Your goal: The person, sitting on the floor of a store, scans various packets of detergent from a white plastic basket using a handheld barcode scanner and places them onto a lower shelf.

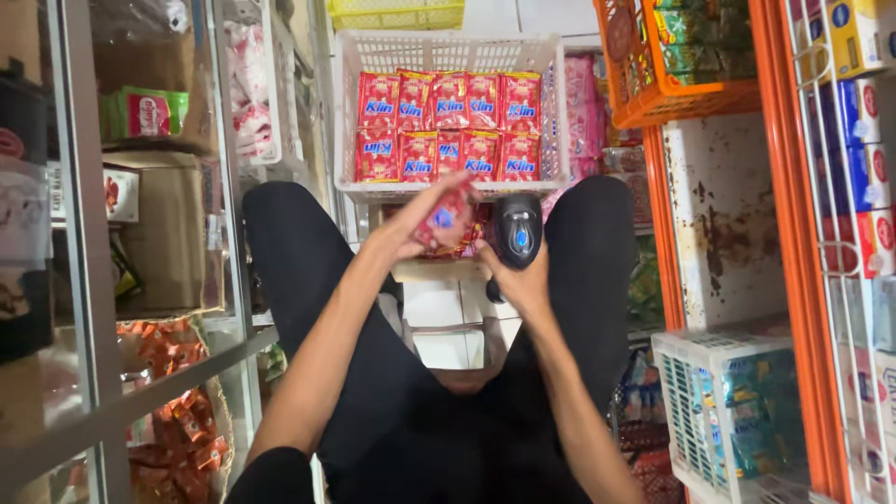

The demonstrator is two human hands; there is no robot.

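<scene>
Now: L hand (411, 229) grips sachet (448, 219).

Red sachet (446, 220) in the left hand (411, 227): motion-blurred, print unreadable; the fingers cover its left part. More red packets (469, 241) lie behind it, count not discernible. Black handheld scanner (516, 233): handle mostly hidden inside the right hand (519, 276) grip. White basket (448, 51): lower sachet row partly masked by its front wall. Orange basket (686, 98) cut by the top edge. Both elbows run off the bottom edge.
</scene>
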